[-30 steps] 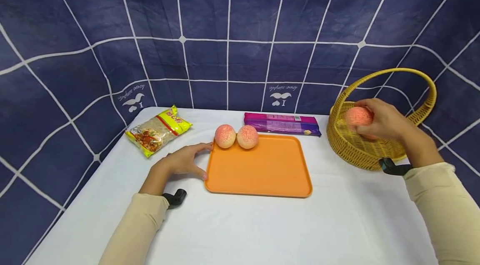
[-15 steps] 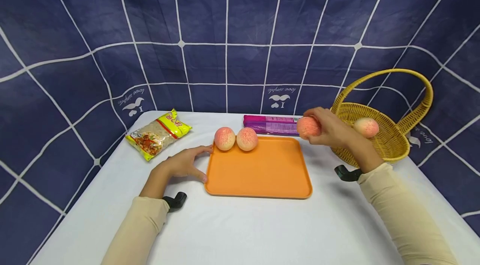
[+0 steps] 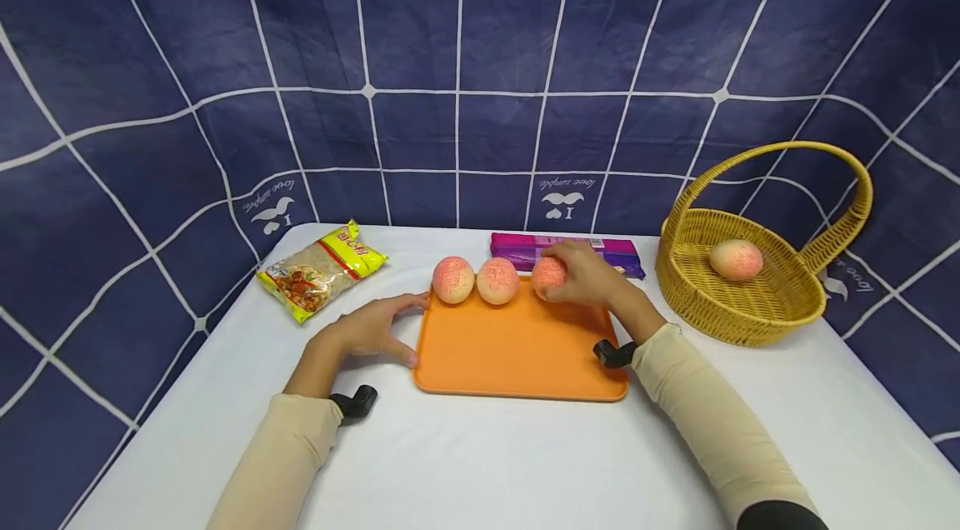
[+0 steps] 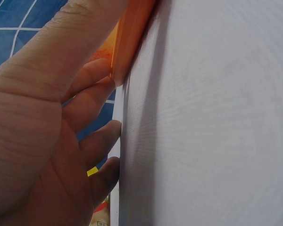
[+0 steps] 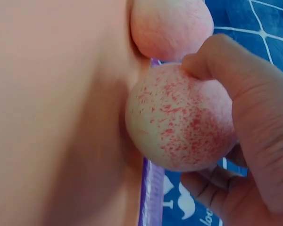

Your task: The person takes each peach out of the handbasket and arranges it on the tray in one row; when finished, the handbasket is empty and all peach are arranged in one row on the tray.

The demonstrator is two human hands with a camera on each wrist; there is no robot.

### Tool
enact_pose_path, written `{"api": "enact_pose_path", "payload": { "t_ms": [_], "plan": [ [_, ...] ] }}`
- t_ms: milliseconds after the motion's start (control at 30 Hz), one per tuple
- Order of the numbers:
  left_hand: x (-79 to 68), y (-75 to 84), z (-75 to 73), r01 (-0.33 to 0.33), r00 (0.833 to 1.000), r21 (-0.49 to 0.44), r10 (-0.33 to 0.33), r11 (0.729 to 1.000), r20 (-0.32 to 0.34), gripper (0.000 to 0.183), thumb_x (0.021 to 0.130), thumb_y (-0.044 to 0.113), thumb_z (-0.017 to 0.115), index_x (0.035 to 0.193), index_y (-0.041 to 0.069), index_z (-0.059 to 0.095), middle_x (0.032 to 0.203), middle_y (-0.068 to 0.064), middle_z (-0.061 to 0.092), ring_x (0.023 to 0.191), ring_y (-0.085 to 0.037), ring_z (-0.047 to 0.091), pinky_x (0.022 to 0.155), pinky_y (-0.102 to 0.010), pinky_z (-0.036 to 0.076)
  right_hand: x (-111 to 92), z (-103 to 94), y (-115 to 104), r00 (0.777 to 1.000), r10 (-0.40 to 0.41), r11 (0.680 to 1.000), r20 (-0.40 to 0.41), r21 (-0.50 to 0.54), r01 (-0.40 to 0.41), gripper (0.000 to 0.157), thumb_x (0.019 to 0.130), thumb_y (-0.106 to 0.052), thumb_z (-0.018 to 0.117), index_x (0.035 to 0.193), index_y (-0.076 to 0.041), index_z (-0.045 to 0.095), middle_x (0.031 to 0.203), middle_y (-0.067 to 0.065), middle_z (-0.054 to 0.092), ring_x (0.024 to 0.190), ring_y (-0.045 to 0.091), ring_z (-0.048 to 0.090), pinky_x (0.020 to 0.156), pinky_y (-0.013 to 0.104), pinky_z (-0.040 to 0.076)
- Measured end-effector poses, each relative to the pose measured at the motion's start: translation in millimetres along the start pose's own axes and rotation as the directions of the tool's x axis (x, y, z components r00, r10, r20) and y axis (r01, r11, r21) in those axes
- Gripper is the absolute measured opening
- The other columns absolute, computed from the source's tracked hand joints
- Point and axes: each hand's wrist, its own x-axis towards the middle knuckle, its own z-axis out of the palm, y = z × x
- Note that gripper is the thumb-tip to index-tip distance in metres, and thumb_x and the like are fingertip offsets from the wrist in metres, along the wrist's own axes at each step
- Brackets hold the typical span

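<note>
My right hand (image 3: 587, 273) grips a pink-and-cream peach (image 5: 179, 117) at the back right part of the orange tray (image 3: 517, 351). In the right wrist view the thumb lies on one side of the peach and fingertips show on the other. Two more peaches stand side by side at the tray's back left: an outer peach (image 3: 453, 279) and an inner peach (image 3: 498, 281). The left hand (image 3: 367, 328) spreads its thumb and fingers along the tray's left edge, fingertips right at the rim in the left wrist view. Its fingers are fairly straight.
A yellow wicker basket (image 3: 738, 323) with a tall handle stands at the right, one peach (image 3: 736, 260) inside. Behind the tray lies a purple packet (image 3: 517, 250). A yellow food bag (image 3: 322, 272) lies at the back left. Blue checked cloth (image 3: 502, 130) hangs behind the white table.
My right hand has carried a peach out of the basket, leftward over the table to the tray, beside the two peaches there. The left hand has stayed at the tray's left edge.
</note>
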Motion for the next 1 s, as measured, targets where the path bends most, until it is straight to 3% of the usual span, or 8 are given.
{"api": "enact_pose_path", "payload": {
  "t_ms": [300, 567, 767, 1000],
  "plan": [
    [1.1, 2.9, -1.6, 0.027, 1.0, 0.017, -0.027, 0.999, -0.001, 0.098, 0.065, 0.041, 0.096, 0.147, 0.011, 0.05, 0.153, -0.011, 0.047, 0.144, -0.033, 0.037, 0.118, -0.054, 0.027, 6, 9.3, -9, 0.997, 0.064, 0.997, -0.04, -0.046, -0.066, 0.069, 0.075, -0.04, 0.087, 0.126, 0.001, 0.066, 0.12, 0.018, 0.063, 0.111, 0.037, 0.056, 0.094, 0.05, 0.053],
    [0.6, 3.7, 0.5, 0.048, 0.999, 0.01, -0.048, 0.999, 0.008, 0.099, 0.066, 0.042, 0.095, 0.148, 0.011, 0.049, 0.153, -0.011, 0.047, 0.144, -0.034, 0.036, 0.118, -0.056, 0.026, -2, 8.2, -12, 0.995, 0.088, 0.996, 0.057, 0.018, -0.089, 0.083, 0.074, -0.035, 0.087, 0.142, 0.0, 0.054, 0.134, 0.021, 0.057, 0.12, 0.039, 0.055, 0.103, 0.055, 0.047],
    [1.6, 3.0, 2.2, 0.061, 0.998, 0.012, -0.061, 0.998, 0.001, 0.099, 0.064, 0.042, 0.096, 0.148, 0.013, 0.05, 0.153, -0.009, 0.047, 0.144, -0.032, 0.036, 0.118, -0.054, 0.026, -5, 6.8, -10, 0.995, 0.056, 0.998, 0.087, 0.018, -0.058, 0.077, 0.077, -0.032, 0.083, 0.138, 0.005, 0.054, 0.131, 0.022, 0.061, 0.12, 0.039, 0.057, 0.106, 0.053, 0.044],
    [1.1, 4.0, 1.8, 0.061, 0.998, 0.009, -0.061, 0.998, 0.004, 0.099, 0.064, 0.042, 0.096, 0.147, 0.014, 0.05, 0.153, -0.01, 0.046, 0.144, -0.033, 0.036, 0.118, -0.056, 0.027, -4, 6.8, -10, 0.993, 0.089, 0.996, 0.079, -0.008, -0.088, 0.076, 0.078, -0.04, 0.083, 0.135, 0.004, 0.058, 0.128, 0.021, 0.063, 0.119, 0.039, 0.057, 0.107, 0.052, 0.044]
  ]
}}
